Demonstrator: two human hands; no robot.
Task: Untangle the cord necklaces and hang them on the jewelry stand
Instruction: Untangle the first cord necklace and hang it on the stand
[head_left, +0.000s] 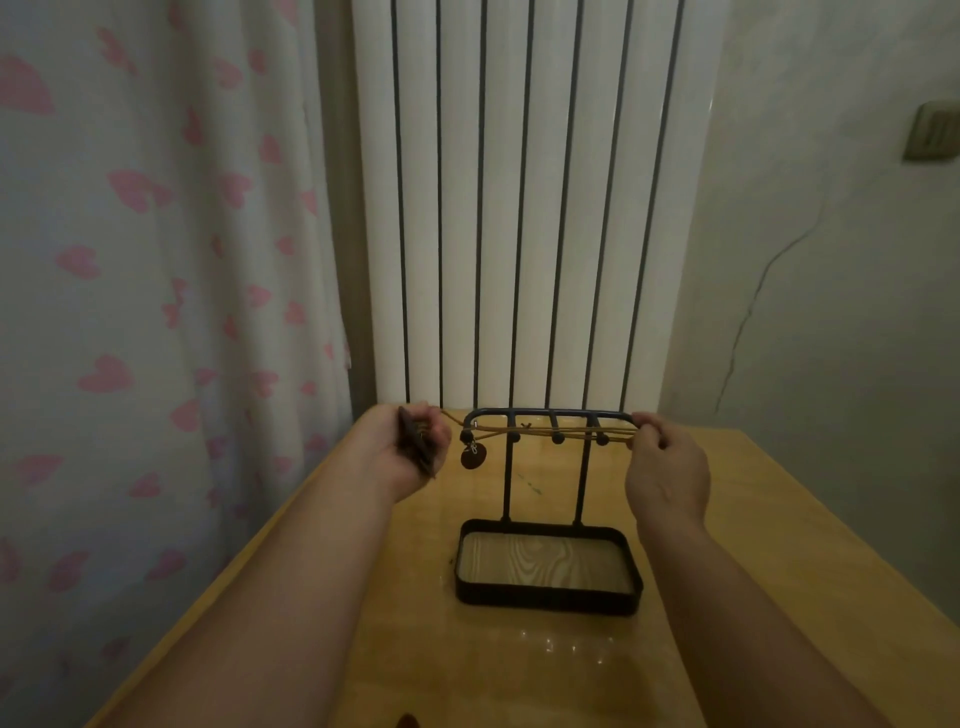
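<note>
Your left hand (410, 449) and right hand (667, 467) pinch the cord (537, 429) taut; light, limp, snag-prone, so grip at its ends.

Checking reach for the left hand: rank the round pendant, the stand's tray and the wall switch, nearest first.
1. Round pendant, hanging just right of the left hand.
2. Stand's tray, lower and to the right.
3. Wall switch, far upper right.

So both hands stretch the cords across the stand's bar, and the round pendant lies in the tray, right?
No: the head view shows the pendant dangling from the cords near the left hand, not in the tray. The right hand holds the other end.
</note>
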